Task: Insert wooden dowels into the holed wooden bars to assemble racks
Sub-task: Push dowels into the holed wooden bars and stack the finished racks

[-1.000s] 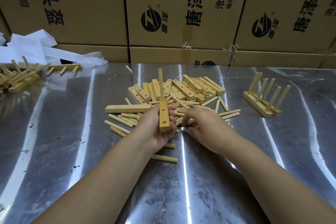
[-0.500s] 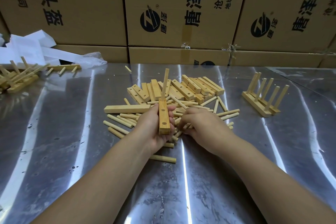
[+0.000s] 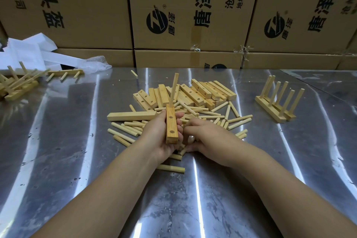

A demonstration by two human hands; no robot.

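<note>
My left hand [image 3: 160, 135] grips a holed wooden bar [image 3: 172, 123] lengthwise, its holes facing up. One dowel [image 3: 173, 91] stands in the bar's far hole, leaning slightly right; two nearer holes show empty. My right hand [image 3: 206, 137] lies palm down right beside the bar, over the loose dowels [image 3: 237, 120] on the steel table [image 3: 67, 150]. Its fingers and thumb are curled, and a pale dowel end [image 3: 190, 138] shows between them. More holed bars [image 3: 202, 92] are heaped just beyond both hands.
A finished rack [image 3: 278, 106] with upright dowels stands at the right. Several assembled racks [image 3: 17, 85] lie at the far left beside white packaging [image 3: 29, 54]. A long bar [image 3: 131, 116] lies left of the pile. Cardboard boxes [image 3: 183, 6] wall off the table's back edge.
The dowel in the held bar has tipped from upright to leaning right. My right hand has drawn closer to the bar and curled over the loose dowels.
</note>
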